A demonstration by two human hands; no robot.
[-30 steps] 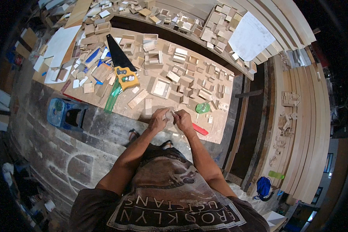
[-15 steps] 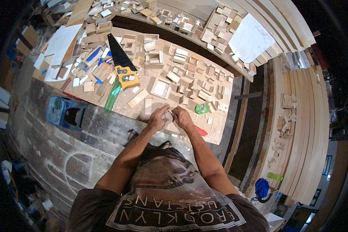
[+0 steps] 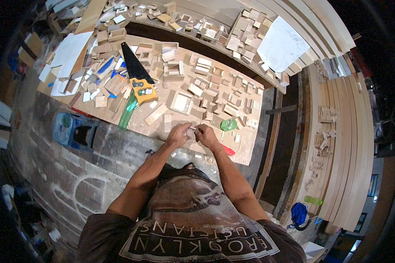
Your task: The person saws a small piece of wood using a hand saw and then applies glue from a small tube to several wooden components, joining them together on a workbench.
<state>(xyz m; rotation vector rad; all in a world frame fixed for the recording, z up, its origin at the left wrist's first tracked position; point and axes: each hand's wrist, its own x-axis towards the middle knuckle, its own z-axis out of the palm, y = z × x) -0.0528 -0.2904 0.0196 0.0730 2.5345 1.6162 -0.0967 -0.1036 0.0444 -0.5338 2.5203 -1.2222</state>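
My left hand [image 3: 178, 135] and my right hand [image 3: 206, 136] meet above the near edge of the plywood worktable [image 3: 149, 131], fingertips closed around a small pale piece [image 3: 190, 132], too small to make out clearly. A flat red object [image 3: 229, 150] lies partly behind my right forearm. A green container [image 3: 228, 125] sits to the right of my hands. Small wooden blocks and open boxes [image 3: 180, 101] cover much of the worktop. To the left lies a handsaw with yellow handle [image 3: 144, 89] over a green translucent strip [image 3: 126, 115].
Offcuts and white sheets [image 3: 68, 57] crowd the table's left end. A ledge of wooden pieces [image 3: 245, 35] runs behind. Long boards [image 3: 351, 149] are stacked at the right, near a blue bag [image 3: 297, 212]. A blue plastic stool [image 3: 66, 129] stands on the concrete floor at the left.
My hands stay together at the table edge with only slight movements of wrists and fingers. The view has shifted a little; the table's contents look unchanged.
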